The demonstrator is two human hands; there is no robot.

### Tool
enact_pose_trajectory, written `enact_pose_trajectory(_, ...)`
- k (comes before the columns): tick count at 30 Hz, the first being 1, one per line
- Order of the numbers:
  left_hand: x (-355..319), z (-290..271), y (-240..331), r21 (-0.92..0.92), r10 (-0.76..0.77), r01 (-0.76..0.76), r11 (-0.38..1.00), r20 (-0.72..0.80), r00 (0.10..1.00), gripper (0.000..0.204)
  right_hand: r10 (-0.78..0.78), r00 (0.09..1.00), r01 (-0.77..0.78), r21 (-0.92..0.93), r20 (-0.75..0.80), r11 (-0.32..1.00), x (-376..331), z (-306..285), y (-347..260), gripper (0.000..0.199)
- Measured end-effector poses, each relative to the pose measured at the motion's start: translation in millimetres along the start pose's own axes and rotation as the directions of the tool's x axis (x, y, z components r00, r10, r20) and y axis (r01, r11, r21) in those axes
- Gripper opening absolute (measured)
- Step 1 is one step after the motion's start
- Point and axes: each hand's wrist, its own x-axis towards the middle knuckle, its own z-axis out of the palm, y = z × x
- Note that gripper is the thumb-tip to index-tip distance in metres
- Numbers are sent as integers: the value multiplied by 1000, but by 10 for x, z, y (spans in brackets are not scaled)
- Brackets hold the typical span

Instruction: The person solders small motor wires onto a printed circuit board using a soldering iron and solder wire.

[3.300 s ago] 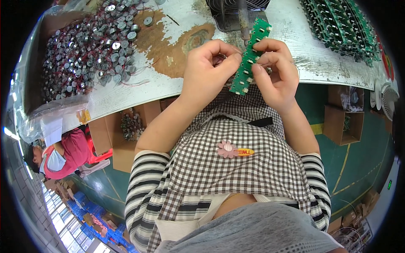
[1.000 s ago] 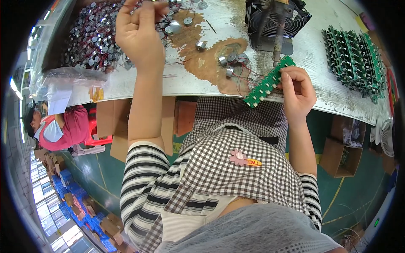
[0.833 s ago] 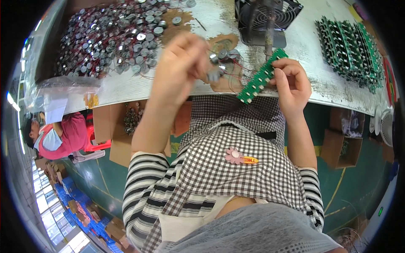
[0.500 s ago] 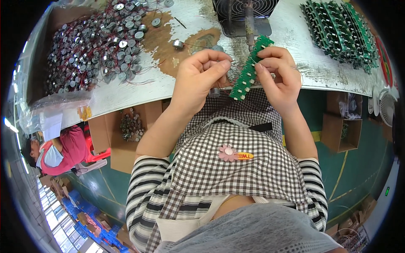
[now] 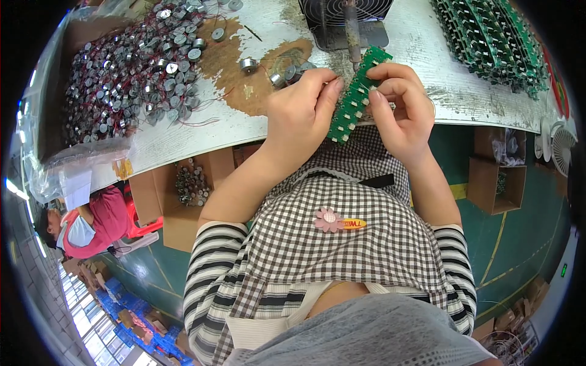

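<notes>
A long green circuit board (image 5: 354, 100) with a row of small white connectors is tilted upright between my hands. My right hand (image 5: 403, 107) pinches it at the right edge between thumb and fingers. To its left, my left hand (image 5: 302, 113) is closed, thumb against forefinger, its tip close to the board's left edge. What these fingers hold is hidden by the hand. The board's upper end stands beside the tip of a metal rod like a soldering iron (image 5: 352, 33). Several small round metal motors (image 5: 248, 65) with thin wires lie beyond my left hand.
A heap of motors with red wires (image 5: 152, 73) fills the table's left side. Stacked green boards (image 5: 488, 43) lie at the far right. A black fan (image 5: 317, 15) stands behind the rod. Below the table edge are cardboard boxes (image 5: 497, 183); a person (image 5: 101, 222) sits at left.
My left hand has turned and moved nearer the board; the motor that hung below it is now out of sight. My right hand keeps its hold on the board.
</notes>
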Motion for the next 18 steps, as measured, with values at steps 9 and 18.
enact_pose_trajectory(9, 82, -113, -6, -580, -477, 571, 581, 325, 816, 11, -106, 994, 108, -79, 30, 991, 35, -13, 18, 8)
enact_pose_trajectory(18, 138, -59, 25, -422, -347, 448, 788, 297, 890, 10, -120, 993, 121, -73, 15, 990, 67, -17, -4, 8)
